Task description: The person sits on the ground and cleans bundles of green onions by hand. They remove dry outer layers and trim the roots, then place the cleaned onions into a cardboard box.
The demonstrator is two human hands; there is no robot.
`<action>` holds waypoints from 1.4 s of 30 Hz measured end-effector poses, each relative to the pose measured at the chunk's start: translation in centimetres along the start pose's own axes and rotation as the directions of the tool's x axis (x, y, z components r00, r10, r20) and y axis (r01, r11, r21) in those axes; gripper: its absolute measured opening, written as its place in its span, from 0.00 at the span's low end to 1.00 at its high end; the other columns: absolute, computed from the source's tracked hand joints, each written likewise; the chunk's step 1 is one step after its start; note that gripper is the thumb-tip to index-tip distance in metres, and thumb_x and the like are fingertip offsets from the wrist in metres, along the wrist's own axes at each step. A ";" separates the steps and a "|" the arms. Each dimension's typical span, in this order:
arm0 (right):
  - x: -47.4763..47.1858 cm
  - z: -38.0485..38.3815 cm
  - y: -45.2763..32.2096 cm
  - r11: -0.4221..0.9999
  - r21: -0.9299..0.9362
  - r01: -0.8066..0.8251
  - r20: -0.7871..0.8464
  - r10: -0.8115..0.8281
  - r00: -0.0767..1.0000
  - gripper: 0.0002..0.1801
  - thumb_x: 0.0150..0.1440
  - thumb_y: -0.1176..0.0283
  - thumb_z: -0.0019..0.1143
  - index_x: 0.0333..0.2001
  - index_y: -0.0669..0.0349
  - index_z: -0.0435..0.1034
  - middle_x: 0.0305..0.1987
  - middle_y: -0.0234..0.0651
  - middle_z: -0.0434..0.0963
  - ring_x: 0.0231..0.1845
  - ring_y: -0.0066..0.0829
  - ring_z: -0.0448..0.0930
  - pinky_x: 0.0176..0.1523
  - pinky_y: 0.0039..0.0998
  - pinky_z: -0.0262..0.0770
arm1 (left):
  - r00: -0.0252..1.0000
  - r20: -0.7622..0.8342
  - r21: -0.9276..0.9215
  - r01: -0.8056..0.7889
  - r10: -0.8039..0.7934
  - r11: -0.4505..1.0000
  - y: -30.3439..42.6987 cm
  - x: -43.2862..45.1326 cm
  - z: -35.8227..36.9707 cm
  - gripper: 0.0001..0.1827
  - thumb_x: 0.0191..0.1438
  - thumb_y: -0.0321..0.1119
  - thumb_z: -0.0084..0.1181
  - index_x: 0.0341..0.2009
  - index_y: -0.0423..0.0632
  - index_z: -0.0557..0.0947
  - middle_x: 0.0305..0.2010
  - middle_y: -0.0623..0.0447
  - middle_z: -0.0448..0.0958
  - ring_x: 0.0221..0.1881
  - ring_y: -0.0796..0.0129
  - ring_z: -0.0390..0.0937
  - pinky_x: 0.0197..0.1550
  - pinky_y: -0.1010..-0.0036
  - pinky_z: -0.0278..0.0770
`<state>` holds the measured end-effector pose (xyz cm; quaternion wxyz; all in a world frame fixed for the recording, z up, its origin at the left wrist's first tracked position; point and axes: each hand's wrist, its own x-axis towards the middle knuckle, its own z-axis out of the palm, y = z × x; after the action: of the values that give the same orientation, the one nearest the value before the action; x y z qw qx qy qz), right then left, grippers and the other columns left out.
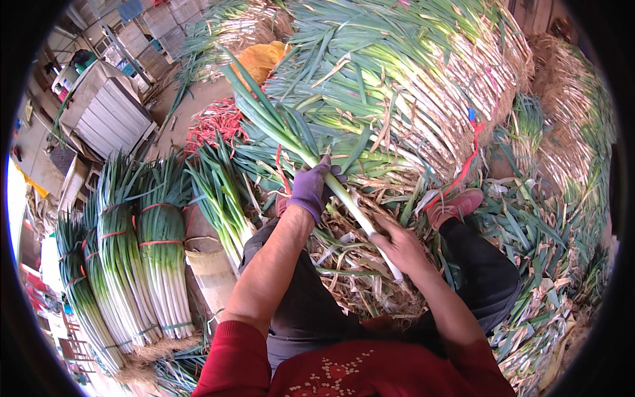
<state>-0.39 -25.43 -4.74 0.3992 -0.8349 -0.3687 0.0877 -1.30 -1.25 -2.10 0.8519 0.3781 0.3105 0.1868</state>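
A long green onion (351,202) slants across the middle, its green leaves up and left, its white end down and right. Around its stalk is my left hand (312,187), in a purple knit glove. My right hand (399,246), bare, grips the white shank lower down; some of its fingers are hidden. Beneath both hands lies a heap of stripped dry leaves and peelings (354,263) between my legs. Several peeled green onions (225,198) lean by my left knee, near an upright pale cylinder (211,268).
Tied bundles of green onions (161,258) stand at left. A large pile of unpeeled onions (397,84) rises ahead, with red ties (216,121) and an orange mesh bag (260,62) beside it. Leaf waste (531,238) covers the floor at right. A red strap (464,168) lies by my shoe.
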 end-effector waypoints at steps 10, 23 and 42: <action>2.2 2.1 -2.0 0.885 0.459 -0.074 0.041 0.062 0.997 0.25 0.63 0.51 0.47 0.38 0.64 0.76 0.17 0.32 0.77 0.19 0.21 0.76 0.25 0.26 0.70 | 0.971 0.237 0.060 0.015 -0.028 0.998 0.1 -2.8 0.9 0.14 0.60 0.30 0.49 0.50 0.41 0.71 0.32 0.47 0.77 0.30 0.58 0.78 0.34 0.62 0.81; -8.2 9.7 10.9 0.820 -0.559 -0.122 0.640 0.520 0.566 0.25 0.53 0.47 0.52 0.42 0.55 0.78 0.44 0.41 0.80 0.46 0.45 0.80 0.49 0.46 0.73 | 0.861 0.430 -0.126 -0.238 0.270 0.963 1.7 -3.9 1.6 0.32 0.64 0.58 0.37 0.57 0.43 0.66 0.23 0.58 0.66 0.18 0.72 0.62 0.22 0.73 0.67; 0.3 0.3 -4.9 0.425 0.725 -0.543 0.553 0.112 0.826 0.26 0.59 0.49 0.50 0.39 0.66 0.71 0.21 0.38 0.79 0.12 0.15 0.70 0.14 0.18 0.62 | 0.932 0.359 -0.088 -0.020 0.050 0.996 -0.3 -2.6 2.4 0.19 0.62 0.41 0.46 0.54 0.48 0.68 0.20 0.53 0.70 0.18 0.66 0.71 0.21 0.67 0.74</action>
<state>-3.01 -23.06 -1.34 0.6435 -0.5374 -0.1763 0.5159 -1.56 -4.18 -0.04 0.9060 0.3756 0.1338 0.1422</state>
